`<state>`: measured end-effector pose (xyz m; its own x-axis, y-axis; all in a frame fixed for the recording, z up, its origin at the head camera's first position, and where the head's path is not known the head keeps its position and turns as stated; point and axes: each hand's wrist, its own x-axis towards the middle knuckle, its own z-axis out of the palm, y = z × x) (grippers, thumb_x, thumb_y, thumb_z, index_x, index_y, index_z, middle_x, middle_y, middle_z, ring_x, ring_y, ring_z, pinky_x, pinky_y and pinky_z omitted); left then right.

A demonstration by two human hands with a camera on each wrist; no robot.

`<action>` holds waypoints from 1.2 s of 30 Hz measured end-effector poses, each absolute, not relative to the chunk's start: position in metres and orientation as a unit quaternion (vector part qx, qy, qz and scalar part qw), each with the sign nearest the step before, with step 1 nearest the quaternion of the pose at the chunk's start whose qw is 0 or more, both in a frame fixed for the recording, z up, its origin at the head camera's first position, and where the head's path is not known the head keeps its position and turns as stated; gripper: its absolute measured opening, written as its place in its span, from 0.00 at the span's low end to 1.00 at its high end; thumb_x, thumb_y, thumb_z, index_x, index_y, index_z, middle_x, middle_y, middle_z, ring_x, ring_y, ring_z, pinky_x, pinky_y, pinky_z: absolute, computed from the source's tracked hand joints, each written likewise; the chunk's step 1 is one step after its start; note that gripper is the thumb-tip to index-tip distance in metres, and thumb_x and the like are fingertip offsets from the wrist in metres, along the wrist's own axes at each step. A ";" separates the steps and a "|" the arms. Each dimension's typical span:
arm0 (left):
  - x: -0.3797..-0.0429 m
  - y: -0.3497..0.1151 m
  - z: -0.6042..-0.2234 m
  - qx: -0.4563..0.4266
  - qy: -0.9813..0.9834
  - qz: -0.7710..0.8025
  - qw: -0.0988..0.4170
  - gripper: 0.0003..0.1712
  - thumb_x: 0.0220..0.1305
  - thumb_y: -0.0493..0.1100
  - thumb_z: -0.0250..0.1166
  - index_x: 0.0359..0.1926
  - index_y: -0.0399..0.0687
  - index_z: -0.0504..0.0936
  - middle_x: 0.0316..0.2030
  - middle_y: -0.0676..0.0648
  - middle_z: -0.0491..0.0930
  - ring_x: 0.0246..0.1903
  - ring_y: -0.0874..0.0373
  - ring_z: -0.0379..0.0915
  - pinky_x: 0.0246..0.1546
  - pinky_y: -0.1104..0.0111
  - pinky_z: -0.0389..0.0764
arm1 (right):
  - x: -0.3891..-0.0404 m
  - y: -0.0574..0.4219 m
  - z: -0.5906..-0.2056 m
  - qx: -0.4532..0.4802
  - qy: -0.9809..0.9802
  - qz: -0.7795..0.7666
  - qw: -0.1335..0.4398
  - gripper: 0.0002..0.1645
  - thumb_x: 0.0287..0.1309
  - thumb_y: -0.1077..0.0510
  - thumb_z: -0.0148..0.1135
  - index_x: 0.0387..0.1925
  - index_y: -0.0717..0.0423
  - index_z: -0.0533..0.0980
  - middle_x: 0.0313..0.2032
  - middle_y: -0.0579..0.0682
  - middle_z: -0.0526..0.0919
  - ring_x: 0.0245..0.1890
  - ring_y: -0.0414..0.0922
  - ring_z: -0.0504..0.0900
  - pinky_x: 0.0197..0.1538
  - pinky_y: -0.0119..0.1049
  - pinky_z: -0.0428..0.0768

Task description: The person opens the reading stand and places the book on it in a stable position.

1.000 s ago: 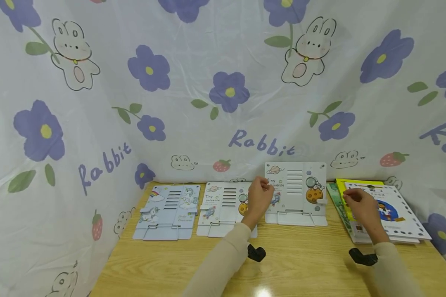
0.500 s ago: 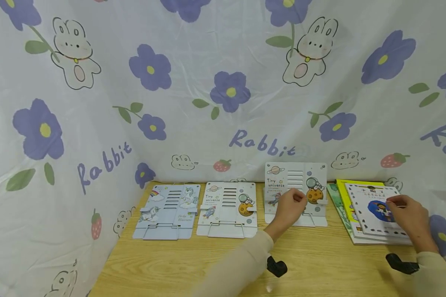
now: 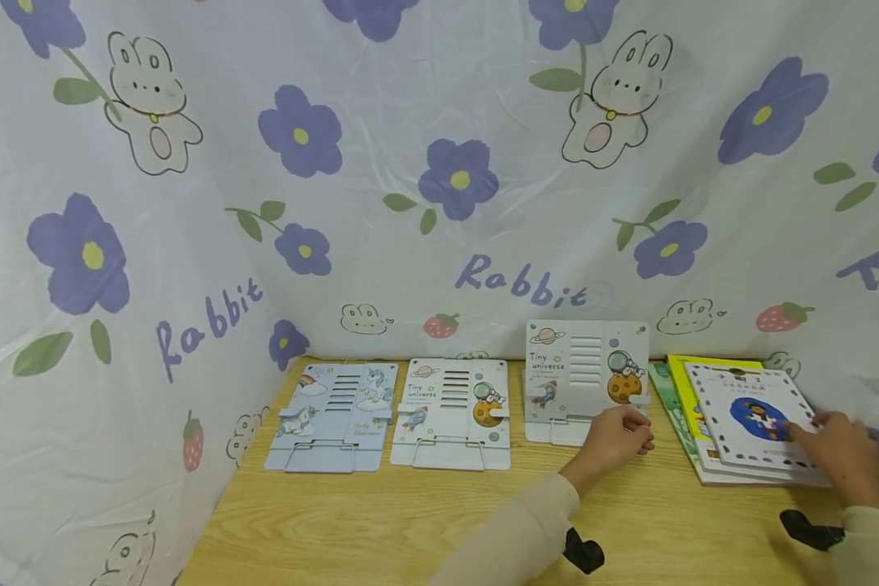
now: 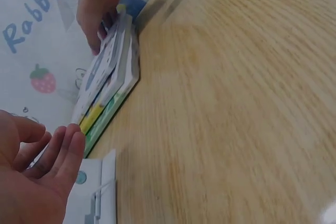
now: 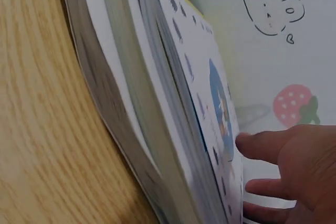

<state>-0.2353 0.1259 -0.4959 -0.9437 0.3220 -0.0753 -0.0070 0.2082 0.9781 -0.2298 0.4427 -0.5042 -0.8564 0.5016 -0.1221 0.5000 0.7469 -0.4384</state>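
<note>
At the right of the table lies a stack of books; the top one is a white book (image 3: pixel 747 407) with a blue picture on its cover. My right hand (image 3: pixel 842 456) is at the right edge of this book, thumb over the cover and fingers apart in the right wrist view. Whether the thumb touches the cover, I cannot tell. My left hand (image 3: pixel 615 443) hovers in front of the raised white book stand (image 3: pixel 586 358), its fingers loosely bent and holding nothing. Below the white book show a yellow book (image 3: pixel 684 391) and a green book (image 3: pixel 662 391).
A second white book stand (image 3: pixel 450 415) and a pale blue unicorn book stand (image 3: pixel 333 419) lean back on the wooden table (image 3: pixel 381 521), left of the raised one. Behind everything hangs a flowered curtain (image 3: pixel 381 268).
My right hand has moved right across the stack to the white book's right edge. My left hand has come down and right, from over the raised stand to in front of its lower right corner.
</note>
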 end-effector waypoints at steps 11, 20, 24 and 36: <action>-0.221 0.138 -0.500 0.149 0.794 0.560 0.183 0.15 0.69 0.47 0.60 0.55 0.53 0.79 0.40 0.58 0.83 0.35 0.66 0.80 0.35 0.74 0.78 | -0.227 0.445 -0.510 -0.301 -0.911 0.283 -0.017 0.58 0.59 0.38 0.61 0.61 0.87 0.51 0.54 0.82 0.61 0.48 0.69 0.67 0.50 0.61 0.73; -0.218 0.150 -0.500 0.145 0.802 0.540 0.211 0.25 0.67 0.51 0.60 0.64 0.57 0.72 0.56 0.59 0.79 0.51 0.66 0.77 0.49 0.70 0.79 | -0.221 0.438 -0.502 -0.319 -0.906 0.279 -0.005 0.50 0.59 0.42 0.62 0.55 0.88 0.57 0.49 0.80 0.65 0.43 0.66 0.70 0.45 0.58 0.75; -0.217 0.151 -0.501 0.145 0.802 0.537 0.220 0.27 0.66 0.50 0.61 0.66 0.58 0.70 0.59 0.58 0.77 0.55 0.66 0.75 0.53 0.69 0.79 | -0.217 0.434 -0.502 -0.345 -0.890 0.297 0.012 0.49 0.61 0.43 0.57 0.62 0.83 0.54 0.55 0.81 0.63 0.50 0.70 0.69 0.49 0.61 0.72; -0.220 0.147 -0.503 0.154 0.800 0.537 0.218 0.28 0.68 0.51 0.61 0.67 0.57 0.69 0.60 0.59 0.75 0.56 0.66 0.74 0.54 0.70 0.78 | -0.214 0.425 -0.500 -0.399 -0.827 0.383 0.103 0.42 0.68 0.48 0.47 0.71 0.75 0.51 0.67 0.76 0.59 0.62 0.70 0.61 0.63 0.63 0.61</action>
